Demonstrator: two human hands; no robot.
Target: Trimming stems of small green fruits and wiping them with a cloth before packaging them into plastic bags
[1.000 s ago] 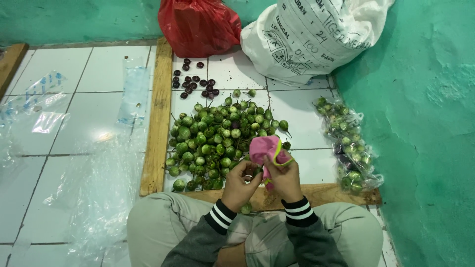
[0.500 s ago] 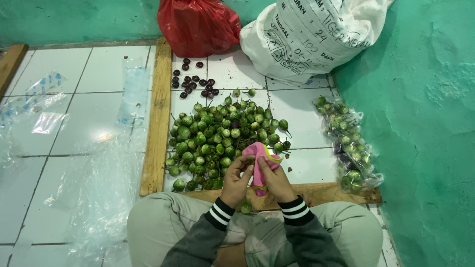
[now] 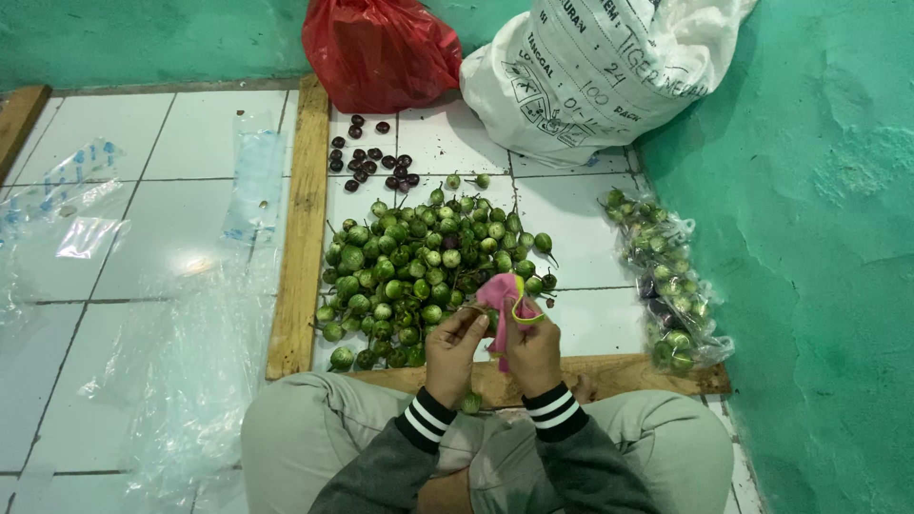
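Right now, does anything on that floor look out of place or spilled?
One small green fruit lies outside the wooden frame, by the person's lap, apart from the green pile. Loose clear plastic sheets sprawl crumpled across the tiles.

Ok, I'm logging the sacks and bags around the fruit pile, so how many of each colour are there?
Red plastic bag: 1
White printed sack: 1
Clear bag filled with green fruit: 1
Total: 3
Flat empty clear bags on the tiles at left are not counted.

even soft light, sharp, faint shadows
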